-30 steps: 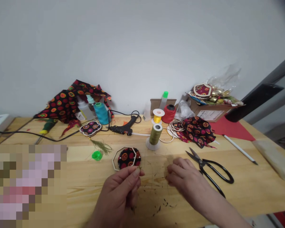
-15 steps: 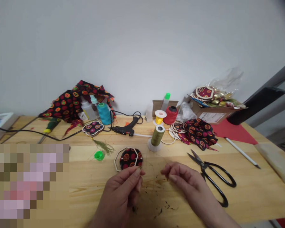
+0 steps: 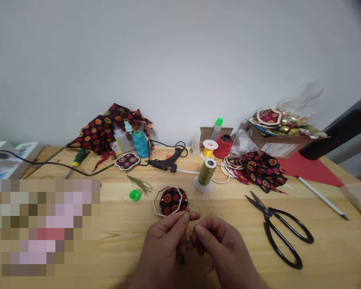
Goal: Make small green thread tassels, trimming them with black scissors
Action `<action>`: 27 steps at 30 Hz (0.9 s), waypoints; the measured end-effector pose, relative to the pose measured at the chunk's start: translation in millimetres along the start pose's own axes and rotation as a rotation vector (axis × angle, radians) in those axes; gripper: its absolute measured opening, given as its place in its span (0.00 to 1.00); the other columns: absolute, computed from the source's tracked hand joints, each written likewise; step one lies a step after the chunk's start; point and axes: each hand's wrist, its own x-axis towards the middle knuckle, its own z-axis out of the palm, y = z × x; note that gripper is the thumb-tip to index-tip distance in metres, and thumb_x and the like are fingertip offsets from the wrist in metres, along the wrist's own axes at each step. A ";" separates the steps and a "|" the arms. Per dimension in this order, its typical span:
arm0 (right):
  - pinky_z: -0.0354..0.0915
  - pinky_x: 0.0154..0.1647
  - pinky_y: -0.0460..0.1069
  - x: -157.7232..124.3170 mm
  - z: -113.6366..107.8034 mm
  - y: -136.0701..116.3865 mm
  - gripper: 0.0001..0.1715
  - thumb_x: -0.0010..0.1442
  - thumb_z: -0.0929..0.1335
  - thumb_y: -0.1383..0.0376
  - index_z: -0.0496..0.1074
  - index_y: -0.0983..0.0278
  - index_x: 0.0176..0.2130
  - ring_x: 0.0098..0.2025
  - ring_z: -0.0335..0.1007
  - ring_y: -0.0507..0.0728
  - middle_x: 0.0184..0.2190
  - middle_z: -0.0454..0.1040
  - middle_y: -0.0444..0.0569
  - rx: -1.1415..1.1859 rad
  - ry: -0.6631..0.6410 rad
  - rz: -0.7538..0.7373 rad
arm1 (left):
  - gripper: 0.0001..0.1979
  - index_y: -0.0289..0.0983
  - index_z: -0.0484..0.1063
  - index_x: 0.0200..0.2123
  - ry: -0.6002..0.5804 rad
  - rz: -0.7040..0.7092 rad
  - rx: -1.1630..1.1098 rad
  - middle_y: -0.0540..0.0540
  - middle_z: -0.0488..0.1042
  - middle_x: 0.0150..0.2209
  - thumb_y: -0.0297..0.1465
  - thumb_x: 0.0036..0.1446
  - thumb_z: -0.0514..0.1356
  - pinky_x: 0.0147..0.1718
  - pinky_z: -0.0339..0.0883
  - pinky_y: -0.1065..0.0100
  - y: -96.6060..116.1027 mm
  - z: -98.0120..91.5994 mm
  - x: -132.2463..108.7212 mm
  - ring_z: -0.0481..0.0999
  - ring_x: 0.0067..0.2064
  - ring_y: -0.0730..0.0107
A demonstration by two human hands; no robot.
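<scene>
My left hand is closed in a pinch, with thin thread just showing at its fingertips. Close beside it, my right hand also pinches fine thread, though most of the strand is hidden by the fingers. Faint strands run toward the olive thread spool, which stands upright beyond the hands. Just past my left fingertips lies a round patterned fabric piece, partly overlapped by a wooden octagonal frame. Black-handled scissors lie spread on the right.
Behind are a glue gun, a turquoise thread cone, a red thread cone and a yellow spool. A green cap sits left. Patterned cloth, a white pencil and a filled carton are right.
My right hand has moved left, so that its fingertips are now close to my left hand's. The view has turned slightly left, shifting the table things rightward.
</scene>
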 end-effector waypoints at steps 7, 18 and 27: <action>0.59 0.25 0.45 2.5 -1.0 7.0 0.16 0.49 0.72 0.56 0.70 0.66 0.24 0.22 0.63 0.50 0.19 0.73 0.45 0.035 0.033 0.019 | 0.12 0.35 0.82 0.32 -0.008 -0.032 -0.035 0.55 0.63 0.13 0.37 0.47 0.67 0.27 0.66 0.71 -2.4 0.6 1.2 0.66 0.21 0.74; 0.60 0.25 0.45 1.8 2.2 -0.6 0.16 0.47 0.73 0.57 0.70 0.66 0.22 0.21 0.65 0.49 0.17 0.71 0.43 0.096 -0.025 0.048 | 0.11 0.35 0.82 0.31 -0.017 -0.048 -0.031 0.54 0.64 0.14 0.37 0.47 0.68 0.20 0.58 0.76 -2.7 1.6 3.8 0.65 0.20 0.76; 0.59 0.25 0.45 3.8 3.9 -0.7 0.18 0.44 0.73 0.54 0.69 0.66 0.21 0.21 0.65 0.49 0.16 0.71 0.43 0.087 -0.019 0.086 | 0.12 0.35 0.82 0.33 -0.033 -0.055 -0.019 0.54 0.64 0.12 0.37 0.49 0.66 0.19 0.55 0.75 -6.3 -1.5 5.4 0.65 0.19 0.76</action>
